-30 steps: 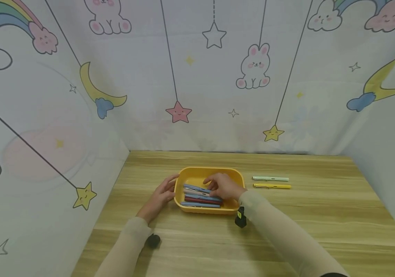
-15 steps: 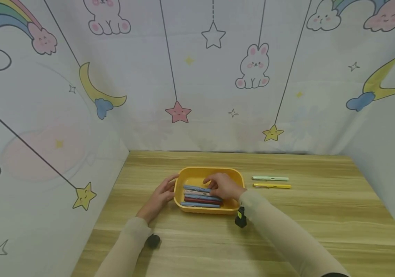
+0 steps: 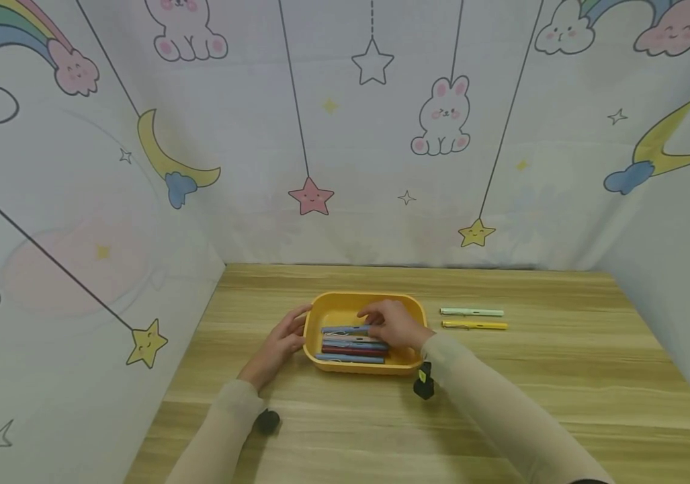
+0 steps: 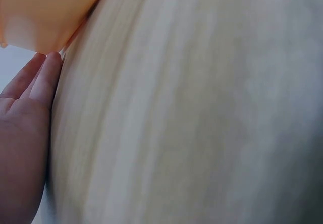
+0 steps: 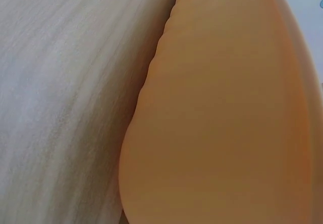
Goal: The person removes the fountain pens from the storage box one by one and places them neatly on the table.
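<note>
A yellow plastic basket (image 3: 338, 309) stands on the wooden table, with several pens lying side by side in it. My right hand (image 3: 399, 324) reaches into the basket and pinches the right end of the rearmost blue pen (image 3: 345, 330). In front of that one lie a pale pink pen (image 3: 345, 338), a dark red pen (image 3: 353, 351) and more blue pens, the frontmost blue pen (image 3: 351, 359) near the front wall. My left hand (image 3: 273, 346) rests against the basket's left side, its fingers fairly straight. In the right wrist view, the basket wall (image 5: 217, 108) hides the right hand.
Right of the basket, a pale green pen (image 3: 471, 312) and a yellow pen (image 3: 474, 325) lie parallel on the table (image 3: 332, 430). White fabric (image 3: 381, 235) printed with cartoons encloses the table at the back and both sides.
The right hand has shifted slightly right, and the right end of the rearmost blue pen has risen with it, changing the pen's slant. The left hand and basket have stayed put.
</note>
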A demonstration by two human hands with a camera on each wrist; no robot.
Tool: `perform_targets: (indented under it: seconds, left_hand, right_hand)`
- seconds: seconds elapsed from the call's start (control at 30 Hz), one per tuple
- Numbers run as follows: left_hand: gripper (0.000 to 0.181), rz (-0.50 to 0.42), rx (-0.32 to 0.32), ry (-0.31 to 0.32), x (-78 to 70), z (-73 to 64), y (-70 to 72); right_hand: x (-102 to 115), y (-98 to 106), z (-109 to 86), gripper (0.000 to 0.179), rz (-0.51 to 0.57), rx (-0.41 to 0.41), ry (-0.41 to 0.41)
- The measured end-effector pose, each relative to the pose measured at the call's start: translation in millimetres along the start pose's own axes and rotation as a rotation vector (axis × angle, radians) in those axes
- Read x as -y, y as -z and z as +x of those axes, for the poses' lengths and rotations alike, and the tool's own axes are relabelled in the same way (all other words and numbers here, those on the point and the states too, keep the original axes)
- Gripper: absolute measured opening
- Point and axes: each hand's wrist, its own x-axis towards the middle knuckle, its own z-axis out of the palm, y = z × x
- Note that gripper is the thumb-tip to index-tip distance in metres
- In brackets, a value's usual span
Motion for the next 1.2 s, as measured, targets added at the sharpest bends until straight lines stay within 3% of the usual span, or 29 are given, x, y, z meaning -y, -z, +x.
perform_targets:
  seconds: [0.23, 0.37, 0.57, 0.77, 1.2]
  left_hand:
    - [0.067, -0.002, 0.004, 0.002, 1.1, 0.3, 0.6]
    - [0.067, -0.005, 0.008, -0.001, 0.7, 0.0, 0.3]
    - [0.067, -0.010, 0.006, -0.004, 0.3, 0.2, -0.2]
    - [0.067, -0.010, 0.005, -0.005, 1.8, 0.0, 0.1]
    - [0.066, 0.000, -0.006, -0.006, -0.3, 0.1, -0.3]
  right_hand:
    - [0.7, 1.2, -4.4, 0.032, -0.025, -0.107, 0.052]
    - [0.6, 2.0, -6.3, 0.033, 0.006, -0.153, 0.039]
    - [-1.3, 3.8, -5.6, 0.033, 0.045, -0.182, -0.007]
    - [-6.0, 6.6, -10.6, 0.030, 0.035, -0.208, 0.059]
    - [-6.9, 20.5, -19.8, 0.024, 0.043, -0.311, 0.025]
